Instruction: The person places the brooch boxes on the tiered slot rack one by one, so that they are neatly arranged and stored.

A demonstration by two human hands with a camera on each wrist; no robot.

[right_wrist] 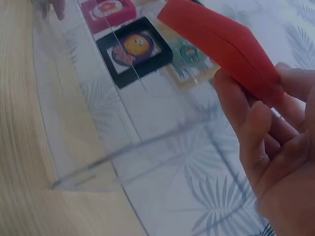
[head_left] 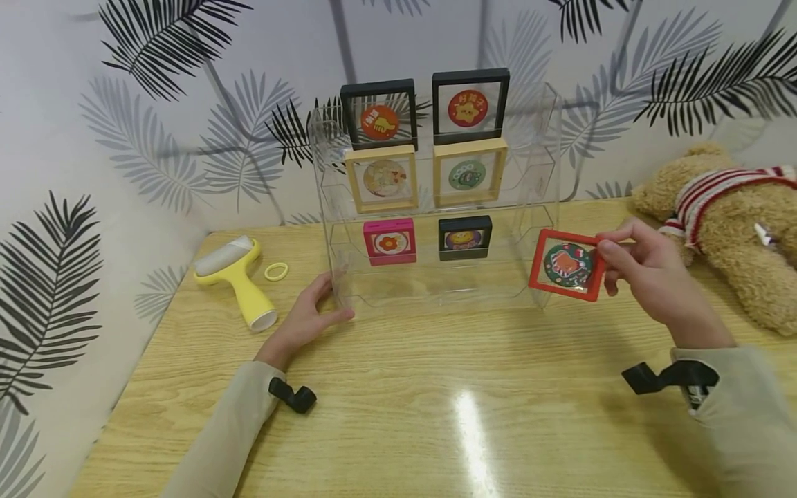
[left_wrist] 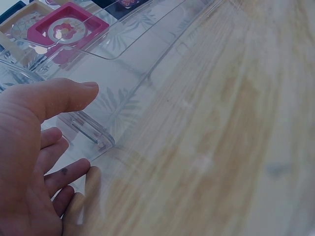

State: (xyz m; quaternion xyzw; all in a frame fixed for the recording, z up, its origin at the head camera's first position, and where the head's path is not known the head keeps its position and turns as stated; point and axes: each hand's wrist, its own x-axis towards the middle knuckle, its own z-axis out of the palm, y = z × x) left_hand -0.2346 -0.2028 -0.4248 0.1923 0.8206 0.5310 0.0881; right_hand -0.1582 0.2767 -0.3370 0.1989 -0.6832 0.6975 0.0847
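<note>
My right hand point(head_left: 654, 277) pinches a red square frame point(head_left: 541, 259) by its right edge, between thumb and fingers. Behind its clear pane is a round green badge point(head_left: 568, 265) with an orange-red figure. In the right wrist view the red frame point(right_wrist: 224, 44) is seen edge-on, held above the clear acrylic display stand point(right_wrist: 83, 179). At the stand's lower left corner lies my left hand point(head_left: 305, 318), thumb in front and the other fingers along the outer side. The left wrist view shows that hand point(left_wrist: 29, 132) with its thumb extended and fingers loosely bent beside the clear side panel point(left_wrist: 88, 130).
Two black frames point(head_left: 439, 111), two wooden frames point(head_left: 351, 181), a pink frame point(head_left: 392, 259) and a smaller black frame point(head_left: 463, 254) stand on the tiers. A yellow lint roller point(head_left: 239, 280) and yellow ring point(head_left: 277, 272) lie left; a teddy bear point(head_left: 741, 235) lies right.
</note>
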